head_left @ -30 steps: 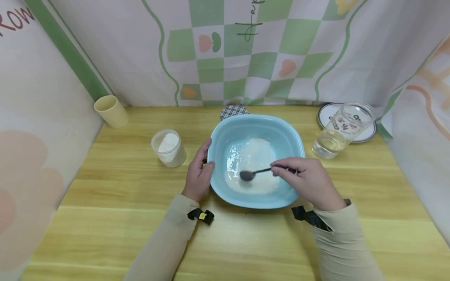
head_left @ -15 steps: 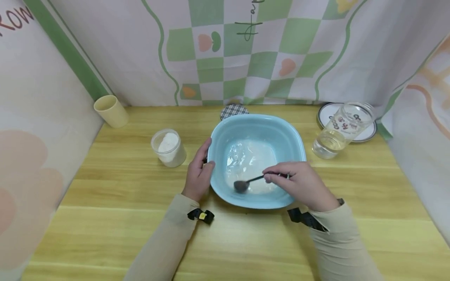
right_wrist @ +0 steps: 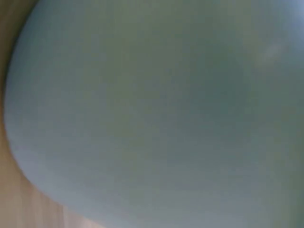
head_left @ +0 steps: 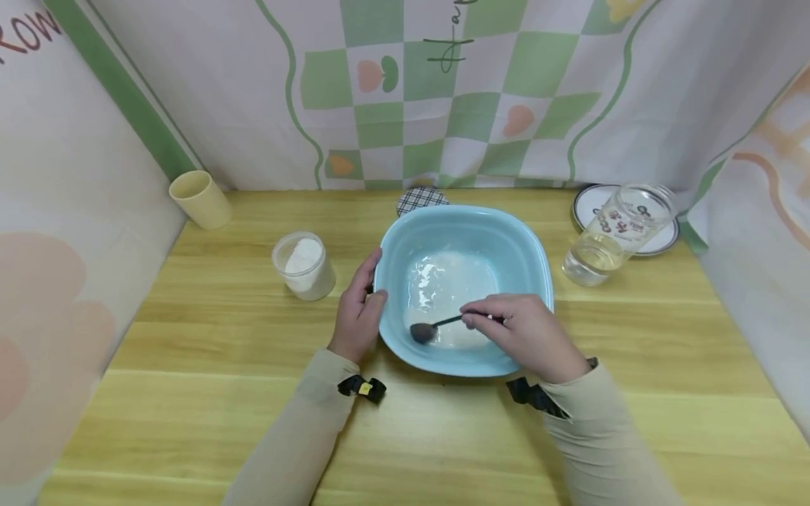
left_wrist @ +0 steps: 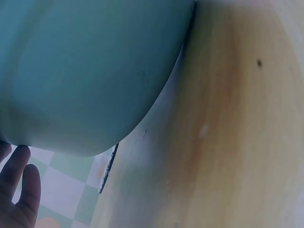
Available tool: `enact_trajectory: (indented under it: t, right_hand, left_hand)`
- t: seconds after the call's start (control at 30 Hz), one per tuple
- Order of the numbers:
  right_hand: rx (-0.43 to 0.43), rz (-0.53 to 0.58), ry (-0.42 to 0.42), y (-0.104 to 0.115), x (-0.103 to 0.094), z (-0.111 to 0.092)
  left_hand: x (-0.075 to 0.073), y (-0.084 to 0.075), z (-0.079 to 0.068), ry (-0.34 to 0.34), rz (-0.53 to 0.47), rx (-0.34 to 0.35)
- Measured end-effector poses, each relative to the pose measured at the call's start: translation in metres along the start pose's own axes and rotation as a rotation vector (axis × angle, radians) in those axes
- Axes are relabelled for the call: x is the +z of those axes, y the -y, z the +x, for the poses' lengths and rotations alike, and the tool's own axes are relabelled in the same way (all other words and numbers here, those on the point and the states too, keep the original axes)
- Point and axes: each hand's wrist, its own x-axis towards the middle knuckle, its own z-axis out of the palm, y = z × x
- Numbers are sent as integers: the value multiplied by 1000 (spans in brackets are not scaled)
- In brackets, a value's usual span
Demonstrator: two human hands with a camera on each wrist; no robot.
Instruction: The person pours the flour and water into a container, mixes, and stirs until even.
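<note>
A light-blue basin (head_left: 465, 219) stands on the wooden table, with a shiny whitish liquid (head_left: 452, 281) over its bottom. My left hand (head_left: 357, 313) rests on the basin's left side, its thumb at the rim and its fingers extended along the outer wall. In the left wrist view, fingers (left_wrist: 16, 173) of that hand reach up to the basin wall (left_wrist: 90, 71). Over the basin's right part, my right hand (head_left: 522, 330) pinches the handle of a dark spoon (head_left: 423, 332). The spoon's bowl is in the liquid near the front left. The basin's outside fills most of the right wrist view.
A clear tub of white powder (head_left: 304, 267) stands left of the basin. Farther back is a yellow cup (head_left: 201, 202). A glass jar (head_left: 598, 256) with pale liquid stands at the right, before a white plate (head_left: 661, 240). A plaid round piece (head_left: 420, 199) lies behind the basin.
My right hand and the spoon have moved left and toward the front of the basin, sweeping through the liquid. The left hand has stayed at the basin's side.
</note>
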Motion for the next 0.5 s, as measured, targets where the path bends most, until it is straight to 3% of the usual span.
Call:
enact_trajectory:
  t: [0.1, 0.2, 0.3, 0.4, 0.5]
  right_hand:
    - [-31, -94, -136, -1, 2, 2]
    - [2, -58, -213, -2, -4, 0]
    - [74, 36, -123, -1, -13, -4]
    - [110, 41, 7, -3, -16, -4]
    - [96, -41, -7, -6, -15, -2]
  left_hand:
    - [0, 0, 0, -2, 2, 0]
    - [0, -1, 0, 4, 0, -4]
    - [0, -1, 0, 13, -8, -8]
    - [1, 0, 0, 10, 2, -3]
    - [1, 0, -1, 1, 12, -1]
